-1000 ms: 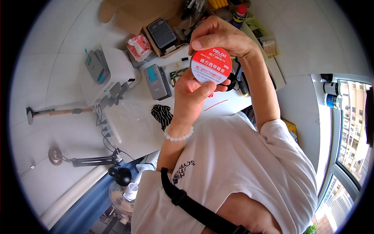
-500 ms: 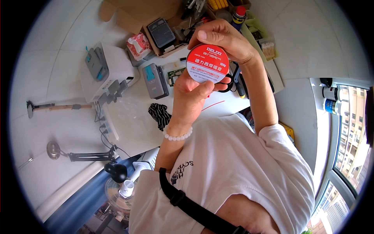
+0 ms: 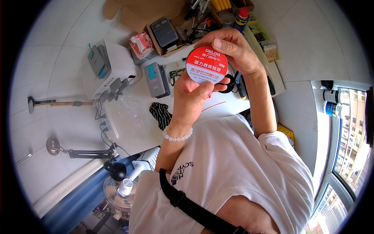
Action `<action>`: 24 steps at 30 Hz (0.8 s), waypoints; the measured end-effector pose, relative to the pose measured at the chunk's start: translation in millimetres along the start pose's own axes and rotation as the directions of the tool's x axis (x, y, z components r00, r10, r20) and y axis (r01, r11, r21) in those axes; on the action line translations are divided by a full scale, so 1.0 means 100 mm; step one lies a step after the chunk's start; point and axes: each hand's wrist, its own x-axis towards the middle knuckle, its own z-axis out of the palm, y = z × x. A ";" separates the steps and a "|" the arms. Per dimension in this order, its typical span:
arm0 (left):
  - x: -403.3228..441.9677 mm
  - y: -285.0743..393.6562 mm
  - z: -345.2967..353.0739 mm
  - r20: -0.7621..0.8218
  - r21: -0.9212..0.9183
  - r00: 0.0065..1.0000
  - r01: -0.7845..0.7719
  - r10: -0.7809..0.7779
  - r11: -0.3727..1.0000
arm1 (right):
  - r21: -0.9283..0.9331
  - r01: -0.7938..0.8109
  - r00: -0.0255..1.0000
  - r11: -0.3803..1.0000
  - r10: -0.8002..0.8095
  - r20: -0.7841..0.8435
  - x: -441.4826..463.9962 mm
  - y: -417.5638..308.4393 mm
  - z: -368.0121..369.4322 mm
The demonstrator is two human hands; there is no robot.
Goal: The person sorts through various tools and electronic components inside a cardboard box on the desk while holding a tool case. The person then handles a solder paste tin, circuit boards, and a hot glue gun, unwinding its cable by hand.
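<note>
My left hand (image 3: 191,91), with a white bead bracelet (image 3: 178,138) at its wrist, holds a round red and white tin (image 3: 207,64) from below. Its thumb presses the tin's lower edge, and the printed face is turned up. Curled round the tin's top and right edge is my right hand (image 3: 233,48), its thumb near the rim and its fingertips partly hidden behind the tin. Beneath the hands, a green circuit board (image 3: 176,75) lies on the white table (image 3: 134,130), partly covered by my left hand.
A grey device (image 3: 157,80) and a black striped cloth (image 3: 160,115) lie left of my left hand. Beyond are an open cardboard box (image 3: 134,15), a red-capped can (image 3: 241,19) and cotton swabs (image 3: 270,52). Pliers (image 3: 240,86) lie below my right wrist. A white printer (image 3: 113,72) stands left.
My right thumb has lifted off the tin's face and now rests farther back by the rim. The tin has turned slightly and shifted a little left. My left hand keeps its hold.
</note>
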 end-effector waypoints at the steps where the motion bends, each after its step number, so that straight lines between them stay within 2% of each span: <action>1: 0.00 0.00 0.00 0.001 0.000 1.000 0.000 0.000 1.000 | 0.005 -0.001 1.000 1.000 0.001 0.002 0.00 0.00 0.00; 7: 0.00 0.02 -0.01 0.006 -0.005 1.000 0.003 -0.003 1.000 | 0.013 -0.017 1.000 1.000 0.017 -0.019 0.00 0.00 0.02; 9: 0.00 0.05 0.00 -0.016 -0.037 0.998 0.052 -0.053 0.998 | 0.007 -0.029 0.999 1.000 0.030 -0.028 0.00 -0.01 0.04; 17: 0.05 0.03 -0.11 -0.003 -0.011 0.999 0.036 -0.036 0.999 | -0.015 -0.085 0.991 0.996 0.083 -0.101 0.08 0.05 0.05; 24: 0.13 0.03 -0.20 -0.006 -0.022 0.999 0.036 -0.036 0.999 | 0.037 -0.079 0.988 0.996 0.084 -0.127 0.19 0.15 0.03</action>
